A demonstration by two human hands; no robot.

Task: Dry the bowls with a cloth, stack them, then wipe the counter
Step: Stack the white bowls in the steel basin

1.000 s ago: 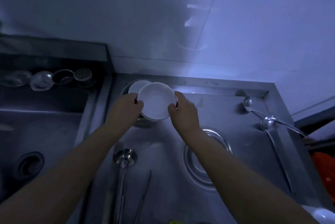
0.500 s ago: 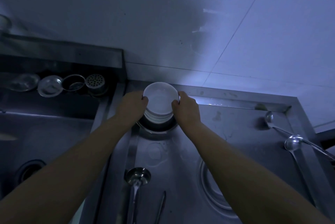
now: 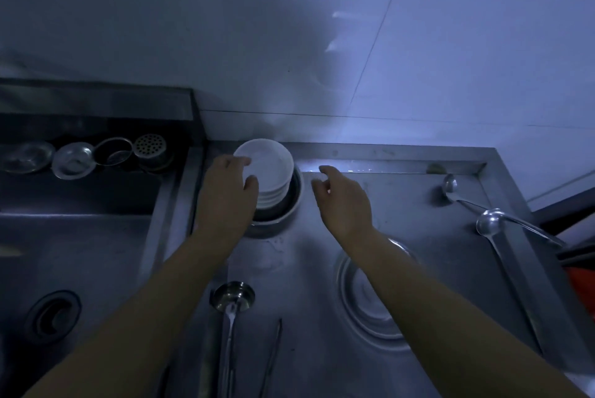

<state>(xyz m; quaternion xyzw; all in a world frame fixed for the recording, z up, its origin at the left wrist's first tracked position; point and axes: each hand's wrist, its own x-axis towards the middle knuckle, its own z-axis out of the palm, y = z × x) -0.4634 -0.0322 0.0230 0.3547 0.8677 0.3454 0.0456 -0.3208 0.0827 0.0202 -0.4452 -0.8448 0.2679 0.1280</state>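
A stack of white bowls stands at the back of the steel counter, at about 11 o'clock from the middle of the view, seated in a dark metal bowl that rests on the counter close to the wall. The left hand is at the stack's 8 o'clock side; its thumb and fingertips curl against the rim of the top bowl, though the dim light leaves it unclear whether they pinch it or merely touch. The right hand hovers at 3 o'clock of the stack, just apart from it, fingers loosely bent and spread, with nothing in them. Toward 5 o'clock from the stack a shallow round steel plate lies flat on the counter, partly under the right forearm. At 6 o'clock a ladle lies with its cup facing up and its handle running toward the viewer, and a pair of thin tongs lies just beside it. At 3 o'clock, well apart near the counter's right edge, are 2 more ladles. At 9 o'clock, beyond a raised divider, is a sink with a drain, and on the ledge behind it stand small steel dishes and a perforated strainer.
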